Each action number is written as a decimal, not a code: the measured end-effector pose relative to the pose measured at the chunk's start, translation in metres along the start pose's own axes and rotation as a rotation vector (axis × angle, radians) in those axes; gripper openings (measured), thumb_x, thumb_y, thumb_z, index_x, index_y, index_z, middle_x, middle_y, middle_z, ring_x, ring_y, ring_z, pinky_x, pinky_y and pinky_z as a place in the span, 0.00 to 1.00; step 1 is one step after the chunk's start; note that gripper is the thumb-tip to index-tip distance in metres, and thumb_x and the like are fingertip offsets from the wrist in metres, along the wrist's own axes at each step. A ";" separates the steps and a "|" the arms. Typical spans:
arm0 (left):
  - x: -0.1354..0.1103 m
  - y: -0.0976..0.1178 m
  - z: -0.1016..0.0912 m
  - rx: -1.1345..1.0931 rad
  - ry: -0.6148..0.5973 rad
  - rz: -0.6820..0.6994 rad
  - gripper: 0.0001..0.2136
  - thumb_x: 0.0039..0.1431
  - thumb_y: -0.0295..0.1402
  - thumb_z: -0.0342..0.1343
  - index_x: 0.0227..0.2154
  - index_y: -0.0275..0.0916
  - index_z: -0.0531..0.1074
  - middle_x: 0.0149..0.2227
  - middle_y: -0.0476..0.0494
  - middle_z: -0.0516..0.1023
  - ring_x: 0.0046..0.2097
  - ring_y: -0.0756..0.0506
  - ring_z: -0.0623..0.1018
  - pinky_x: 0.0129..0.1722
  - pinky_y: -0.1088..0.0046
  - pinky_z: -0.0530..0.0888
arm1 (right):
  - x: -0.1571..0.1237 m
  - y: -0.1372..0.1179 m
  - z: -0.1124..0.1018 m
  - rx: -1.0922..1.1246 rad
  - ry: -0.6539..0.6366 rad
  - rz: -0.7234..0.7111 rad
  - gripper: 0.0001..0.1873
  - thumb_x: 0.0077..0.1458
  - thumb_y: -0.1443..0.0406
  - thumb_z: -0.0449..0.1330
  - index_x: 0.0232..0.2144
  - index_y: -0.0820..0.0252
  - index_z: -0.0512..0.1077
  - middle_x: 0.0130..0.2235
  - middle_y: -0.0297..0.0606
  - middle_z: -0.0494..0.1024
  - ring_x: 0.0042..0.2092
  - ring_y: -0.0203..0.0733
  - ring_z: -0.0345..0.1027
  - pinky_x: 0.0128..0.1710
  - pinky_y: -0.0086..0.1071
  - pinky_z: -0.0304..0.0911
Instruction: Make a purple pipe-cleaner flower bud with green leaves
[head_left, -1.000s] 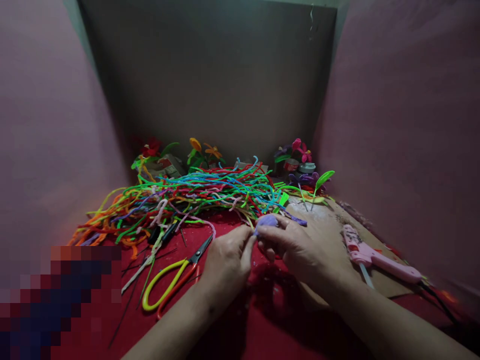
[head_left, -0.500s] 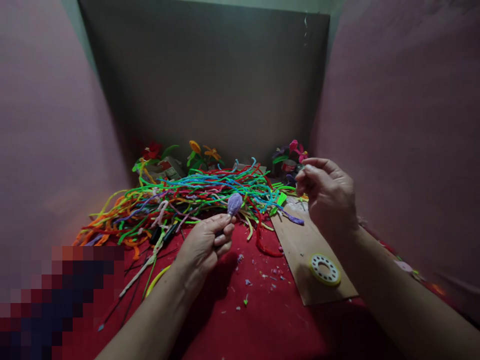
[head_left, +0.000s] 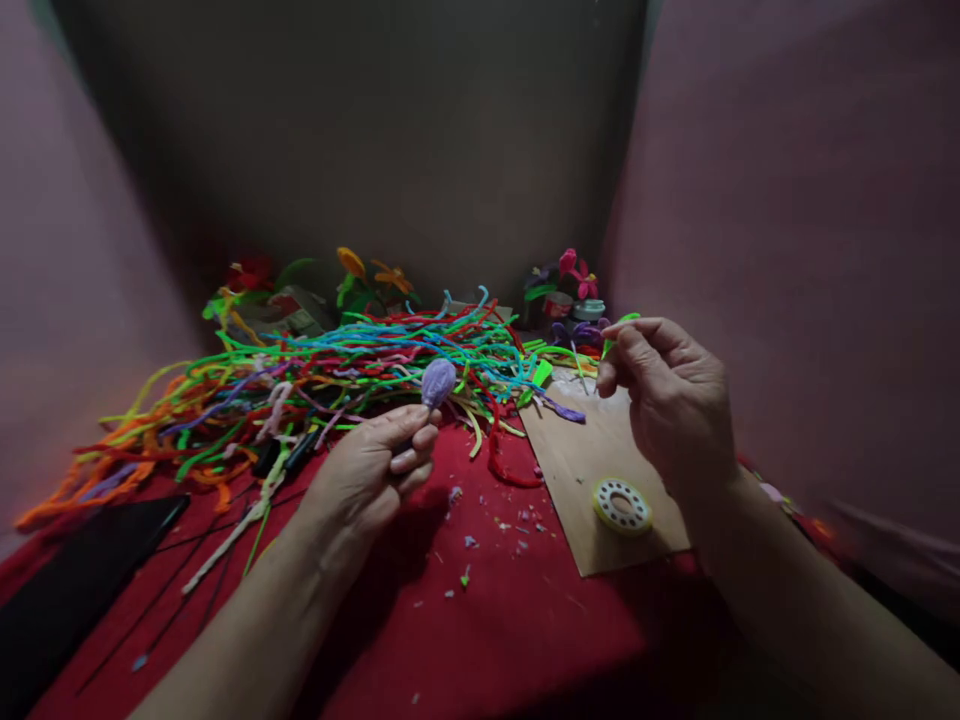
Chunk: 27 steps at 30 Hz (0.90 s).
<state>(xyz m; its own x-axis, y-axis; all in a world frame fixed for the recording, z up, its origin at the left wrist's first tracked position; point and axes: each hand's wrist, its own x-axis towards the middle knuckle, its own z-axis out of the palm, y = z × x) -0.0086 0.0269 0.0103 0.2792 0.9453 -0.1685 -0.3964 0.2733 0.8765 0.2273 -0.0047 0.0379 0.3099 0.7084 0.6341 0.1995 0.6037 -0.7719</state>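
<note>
My left hand (head_left: 382, 465) is closed on the stem end of a purple fuzzy pipe-cleaner bud (head_left: 438, 384), which points up and away from me. Raised at the right, my right hand (head_left: 667, 390) makes a pinch with thumb and forefinger. A bright green piece (head_left: 626, 322) shows at those fingertips; whether it is gripped or lies behind them I cannot tell. Below the right hand, a yellow-rimmed ring with holes (head_left: 622, 506) lies on a tan board (head_left: 559, 470). A purple fuzzy strip (head_left: 564, 410) rests near the board's far left edge.
A heap of coloured pipe cleaners (head_left: 360, 365) spreads across the far side of the red cloth (head_left: 510, 620). Behind it are fuzzy flowers (head_left: 390, 278) and a small jar (head_left: 589, 310). A dark flat object (head_left: 90, 580) lies at left. Small scraps (head_left: 465, 578) dot the cloth.
The view has tilted down and turned slightly right, so the table items sit further left. My left hand still holds the purple bud; the right hand stays raised and pinched.
</note>
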 end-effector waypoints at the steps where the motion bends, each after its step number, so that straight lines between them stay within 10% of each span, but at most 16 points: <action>1: -0.001 0.001 0.001 0.009 0.003 0.001 0.05 0.54 0.25 0.51 0.23 0.32 0.68 0.17 0.54 0.60 0.13 0.60 0.54 0.11 0.87 0.53 | -0.003 -0.003 -0.008 -0.065 -0.086 0.033 0.07 0.56 0.62 0.54 0.31 0.59 0.69 0.22 0.31 0.68 0.24 0.32 0.63 0.25 0.27 0.60; 7: -0.003 0.002 0.007 0.032 -0.034 0.002 0.06 0.54 0.24 0.50 0.23 0.33 0.65 0.17 0.54 0.61 0.14 0.60 0.54 0.11 0.87 0.54 | -0.031 -0.011 -0.062 -0.693 -0.787 0.124 0.23 0.51 0.58 0.59 0.50 0.54 0.66 0.45 0.42 0.73 0.45 0.46 0.68 0.42 0.39 0.65; 11: -0.003 0.001 0.007 0.042 -0.048 -0.001 0.05 0.53 0.23 0.50 0.23 0.33 0.65 0.17 0.54 0.60 0.14 0.60 0.54 0.12 0.87 0.54 | -0.050 -0.005 -0.075 -0.864 -0.973 0.133 0.37 0.49 0.57 0.60 0.59 0.54 0.53 0.60 0.42 0.60 0.59 0.53 0.53 0.56 0.46 0.54; 20: -0.003 -0.002 0.006 0.056 -0.068 -0.012 0.05 0.53 0.24 0.51 0.23 0.34 0.64 0.17 0.55 0.60 0.14 0.60 0.55 0.12 0.86 0.54 | -0.058 0.014 -0.076 -0.800 -0.832 0.116 0.34 0.49 0.65 0.59 0.58 0.51 0.56 0.55 0.41 0.66 0.55 0.51 0.60 0.53 0.47 0.57; 27: -0.004 -0.006 0.007 0.109 -0.083 0.066 0.05 0.52 0.29 0.55 0.24 0.34 0.66 0.18 0.53 0.64 0.14 0.59 0.59 0.12 0.87 0.54 | -0.042 -0.002 -0.044 -0.066 -0.648 0.404 0.31 0.46 0.67 0.63 0.52 0.50 0.60 0.46 0.40 0.68 0.47 0.43 0.65 0.44 0.38 0.64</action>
<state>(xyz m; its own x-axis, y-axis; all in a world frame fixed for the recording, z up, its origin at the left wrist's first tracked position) -0.0013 0.0207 0.0092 0.3285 0.9415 -0.0752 -0.3204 0.1860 0.9288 0.2550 -0.0514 0.0107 -0.2319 0.9547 0.1864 0.2481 0.2433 -0.9377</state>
